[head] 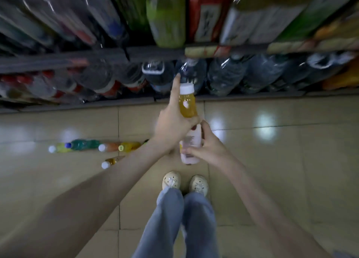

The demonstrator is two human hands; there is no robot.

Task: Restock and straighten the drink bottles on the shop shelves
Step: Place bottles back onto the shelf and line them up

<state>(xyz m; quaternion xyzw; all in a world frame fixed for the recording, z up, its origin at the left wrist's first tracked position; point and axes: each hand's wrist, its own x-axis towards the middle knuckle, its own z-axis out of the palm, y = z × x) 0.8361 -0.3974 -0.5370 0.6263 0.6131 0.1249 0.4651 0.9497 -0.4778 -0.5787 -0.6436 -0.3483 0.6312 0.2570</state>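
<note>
Orange bottle point(187, 104) before the shelf edge point(252, 96): left hand point(172, 125) grips it, right hand point(209, 148) grips its pale base; shelved bottles point(223, 76) blurred.

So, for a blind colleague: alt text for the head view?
The left hand and right hand grip one white-capped orange drink bottle before shelves of large water bottles. More bottles sit on the tiled floor, left.

1 juice bottle point(187, 104) gripped mid-body by the left hand point(172, 125), index finger stretched upward, labelled lower end held by the right hand point(206, 147), big water bottles point(225, 76) lined on the bottom shelf point(252, 96) beyond, small bottles point(97, 147) laid on the tiled floor point(272, 160), 2 pale clogs point(171, 181) below.
</note>
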